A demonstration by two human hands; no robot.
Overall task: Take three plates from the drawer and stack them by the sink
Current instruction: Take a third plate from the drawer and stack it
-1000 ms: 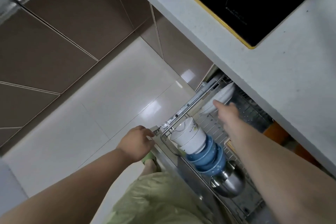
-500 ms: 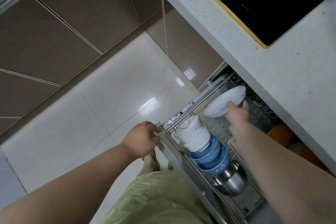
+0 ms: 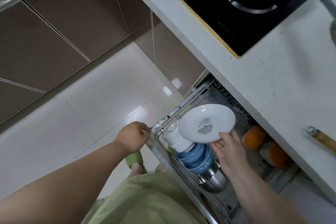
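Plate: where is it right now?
Head view, right of centre: the plate is lifted over the open drawer, held at its near rim by the right hand, above the bowls.

Plate [image 3: 207,123] above stacked bowls [image 3: 192,156] in the drawer [image 3: 183,105] (below the counter [image 3: 272,85]).

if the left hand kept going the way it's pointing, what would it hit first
Probably the front corner of the wire drawer: the left hand is closed right beside its rail, knuckles toward it. Whether they already touch is unclear.
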